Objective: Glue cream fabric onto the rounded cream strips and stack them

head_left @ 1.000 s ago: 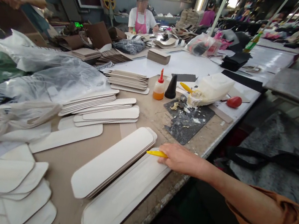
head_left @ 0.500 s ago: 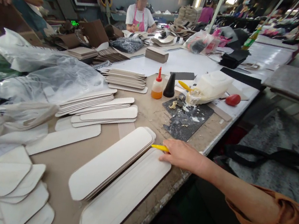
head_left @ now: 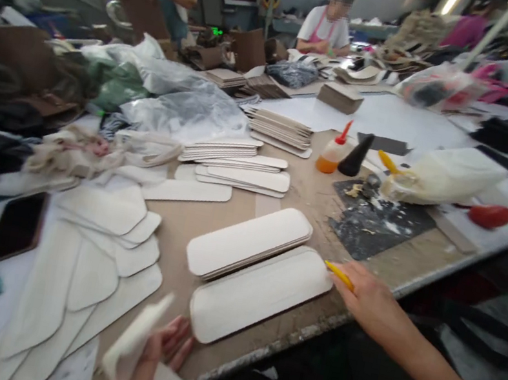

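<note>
My left hand (head_left: 156, 356) grips a pale, bent panel (head_left: 136, 339) at the lower edge of the view, left of the stacks. In my right hand (head_left: 366, 295) is a slim yellow tool (head_left: 340, 275); its working end cannot be made out. That hand rests by the right end of a long white round-ended panel (head_left: 259, 296), which lies flat near the table edge. Just behind lies a neat stack of similar panels (head_left: 249, 241). To the left, several loose white panels (head_left: 96, 273) are fanned out over one another.
Beyond the stacks stand a glue bottle (head_left: 331, 154) with a red tip, a black cone (head_left: 356, 155) and a cut-open white jug (head_left: 453, 176). A paste-smeared dark board (head_left: 376, 221) lies before them. A phone (head_left: 16, 227) is at left. Two people work across the table.
My view has turned left. My left hand has left the flat panel's near end and now holds another panel. My right hand still holds the yellow tool.
</note>
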A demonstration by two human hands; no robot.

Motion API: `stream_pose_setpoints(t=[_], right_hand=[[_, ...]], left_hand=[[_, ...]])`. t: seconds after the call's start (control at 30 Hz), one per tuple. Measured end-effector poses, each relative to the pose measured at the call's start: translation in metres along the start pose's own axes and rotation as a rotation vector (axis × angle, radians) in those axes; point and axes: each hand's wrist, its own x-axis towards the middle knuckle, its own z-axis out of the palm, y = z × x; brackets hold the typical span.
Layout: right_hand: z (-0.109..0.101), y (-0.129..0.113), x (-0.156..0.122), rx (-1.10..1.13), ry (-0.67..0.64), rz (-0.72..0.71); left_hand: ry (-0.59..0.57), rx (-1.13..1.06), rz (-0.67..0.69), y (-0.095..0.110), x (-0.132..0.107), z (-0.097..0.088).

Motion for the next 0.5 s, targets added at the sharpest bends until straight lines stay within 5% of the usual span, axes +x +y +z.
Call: stream_pose_setpoints(t=[0.07, 0.17, 0.3, 0.5], right_hand=[[0.007, 0.009, -0.001, -0.027, 0.03, -0.032], [0.014, 0.019, 0.0, -0.069, 0.034, -0.072], [0.015, 0.018, 0.001, -0.07, 0.059, -0.105], [0.014, 0.009, 0.002, -0.025, 0.04, -0.081]], left_hand=[[0.111, -0.17, -0.239, 0.006, -0.001, 0.005], [0.042, -0.243, -0.416, 0.016, 0.0, 0.007], [-0.013, -0.093, -0.381, 0.022, 0.003, 0.005], [0.003, 0.241, -0.122, 0.02, 0.01, -0.006]])
